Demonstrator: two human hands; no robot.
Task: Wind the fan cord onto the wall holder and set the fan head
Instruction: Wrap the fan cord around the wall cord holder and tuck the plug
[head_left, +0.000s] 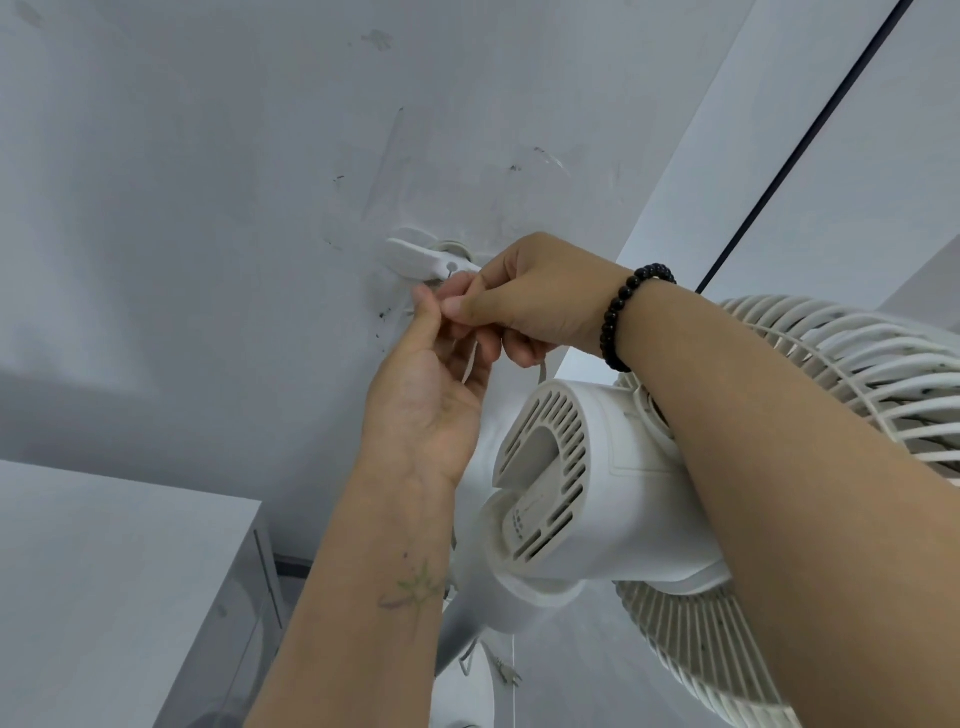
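Cord pinched between left hand and right hand, below holder

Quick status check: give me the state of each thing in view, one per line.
Left hand: raised at the wall holder, pinches the cord.
Right hand: pinches the cord beside the holder.
Cord: partly wound on the holder, a strand hanging.
Wall holder: fixed to the wall.
Fan head: rear housing faces the camera.
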